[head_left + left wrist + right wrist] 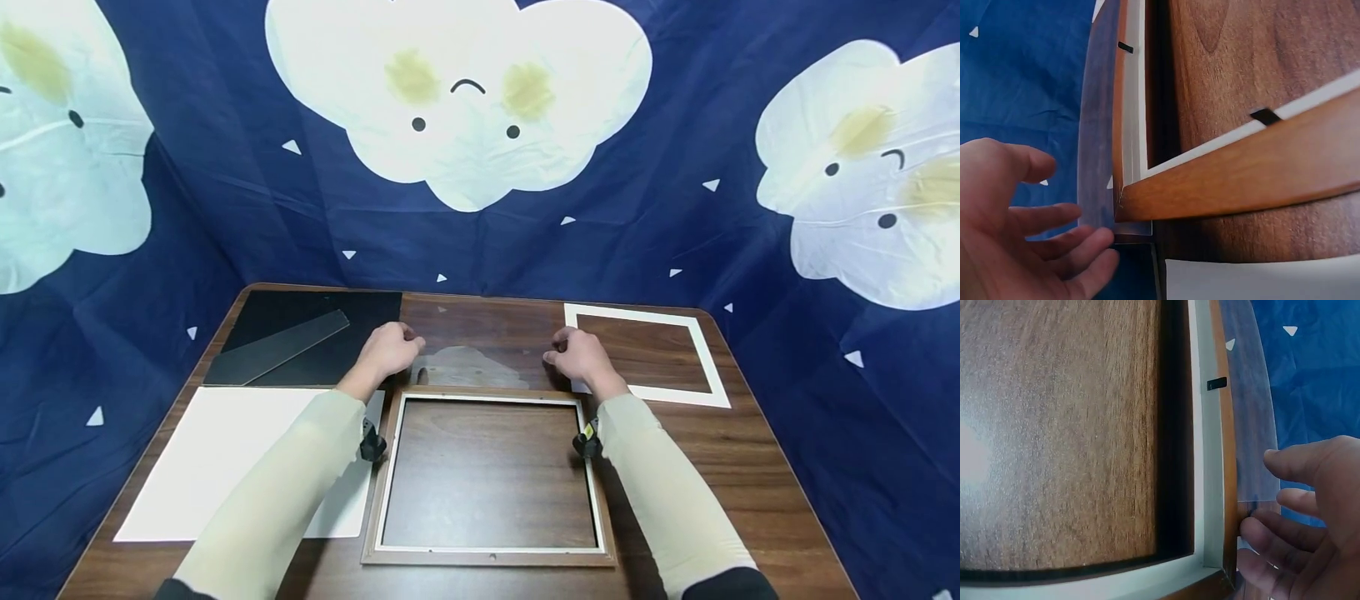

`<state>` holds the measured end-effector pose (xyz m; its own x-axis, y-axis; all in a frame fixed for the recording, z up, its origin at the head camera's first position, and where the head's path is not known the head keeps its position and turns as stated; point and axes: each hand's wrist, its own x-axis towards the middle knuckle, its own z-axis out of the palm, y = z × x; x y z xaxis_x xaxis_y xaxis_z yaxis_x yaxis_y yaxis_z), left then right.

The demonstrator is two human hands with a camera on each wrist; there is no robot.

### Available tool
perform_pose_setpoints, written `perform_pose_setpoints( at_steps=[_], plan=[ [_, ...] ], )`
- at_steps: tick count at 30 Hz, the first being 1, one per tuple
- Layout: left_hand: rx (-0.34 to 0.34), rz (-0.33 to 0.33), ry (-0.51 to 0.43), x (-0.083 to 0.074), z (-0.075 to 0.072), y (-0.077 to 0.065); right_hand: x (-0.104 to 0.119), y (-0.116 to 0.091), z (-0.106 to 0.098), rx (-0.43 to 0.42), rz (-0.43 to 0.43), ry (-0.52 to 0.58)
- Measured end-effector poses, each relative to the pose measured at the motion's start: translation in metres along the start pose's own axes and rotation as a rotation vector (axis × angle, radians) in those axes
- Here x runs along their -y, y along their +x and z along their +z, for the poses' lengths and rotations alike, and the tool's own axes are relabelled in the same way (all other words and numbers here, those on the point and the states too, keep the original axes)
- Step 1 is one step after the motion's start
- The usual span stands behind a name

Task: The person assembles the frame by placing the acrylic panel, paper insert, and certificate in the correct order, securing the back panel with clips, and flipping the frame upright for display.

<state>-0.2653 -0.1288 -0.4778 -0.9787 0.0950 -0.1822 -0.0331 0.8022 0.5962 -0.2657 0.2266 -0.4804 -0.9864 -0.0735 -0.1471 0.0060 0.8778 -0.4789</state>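
Note:
A wooden picture frame (495,559) with a pale inner lip lies on the table, small dark tabs showing along it in the wrist views. Behind it lies a clear, glossy sheet (480,367) that reflects the cloud print. My left hand (390,348) is at the sheet's left end, thumb (1038,164) apart from the loosely bent fingers. At the opposite end is my right hand (581,357), its fingers (1272,531) relaxed and spread beside the frame's corner. Whether fingertips touch the sheet I cannot tell. Neither hand grips anything.
A black backing board (292,321) with a long flap (281,346) lies at the back left. In front of it is a white sheet (202,467). The white mat border (707,358) lies back right, partly behind my right hand. Blue cloud-printed cloth (480,250) surrounds the table.

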Motion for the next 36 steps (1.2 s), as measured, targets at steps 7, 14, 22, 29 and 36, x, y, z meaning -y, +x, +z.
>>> perform_pose_setpoints(
  at_steps=[7, 14, 22, 29, 36],
  plan=[
    [-0.002, -0.035, 0.014, 0.0004, -0.0017, 0.003, -0.0008, 0.0041, 0.0069, 0.031, -0.035, -0.066],
    [0.014, -0.066, -0.002, -0.0049, -0.0015, 0.0022, -0.0054, 0.0037, 0.0089, 0.015, -0.014, 0.006],
    [0.031, -0.055, -0.034, -0.0032, -0.0011, 0.0018, -0.0083, 0.0047, 0.0068, 0.0, 0.034, 0.195],
    [0.073, -0.013, -0.039, -0.0002, -0.0042, 0.0021, -0.0066, 0.0039, 0.0049, 0.021, 0.098, 0.42],
    [0.056, -0.103, -0.177, 0.0005, -0.0024, 0.0061, -0.0062, 0.0057, 0.0084, 0.048, 0.123, 0.535]
  ],
)
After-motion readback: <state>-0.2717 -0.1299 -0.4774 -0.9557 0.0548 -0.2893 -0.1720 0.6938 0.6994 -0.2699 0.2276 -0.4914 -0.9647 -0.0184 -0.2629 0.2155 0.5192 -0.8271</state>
